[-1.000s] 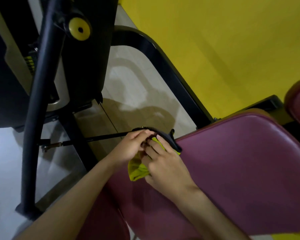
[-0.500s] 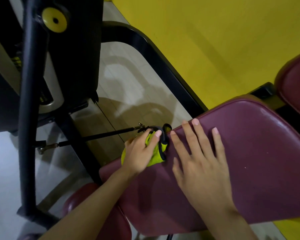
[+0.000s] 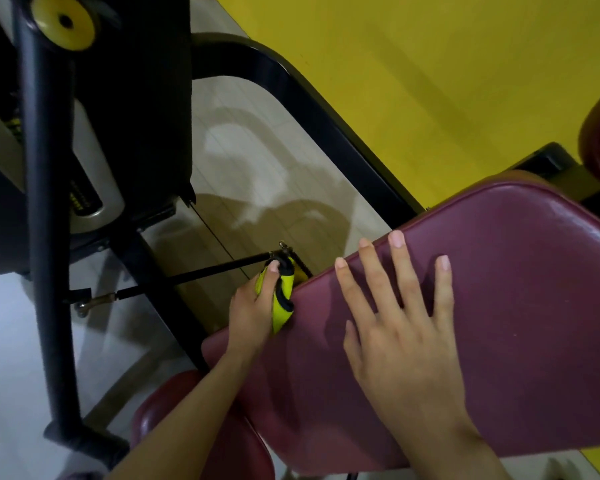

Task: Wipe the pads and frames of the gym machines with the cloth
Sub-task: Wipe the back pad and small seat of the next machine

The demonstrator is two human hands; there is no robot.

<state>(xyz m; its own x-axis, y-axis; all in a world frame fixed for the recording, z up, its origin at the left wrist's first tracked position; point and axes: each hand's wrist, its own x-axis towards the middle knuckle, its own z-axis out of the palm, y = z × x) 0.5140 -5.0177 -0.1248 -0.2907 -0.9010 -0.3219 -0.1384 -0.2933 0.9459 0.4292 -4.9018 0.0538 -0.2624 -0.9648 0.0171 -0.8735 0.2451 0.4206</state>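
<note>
The left hand (image 3: pixel 252 315) holds the cloth (image 3: pixel 280 317) at the left edge of the big pad (image 3: pixel 516 306). Its grip pinches the yellow cloth around a small black handle (image 3: pixel 285 264) where a thin rod (image 3: pixel 194 275) ends. The right hand (image 3: pixel 402 344) lies flat on the pad, its grip spread and holding nothing. I judge that the work is now on this small part only. Whether the pad surface is already wiped I cannot tell. The black frame (image 3: pixel 49 237) and the lower pad (image 3: pixel 187 410) probably remain to do.
</note>
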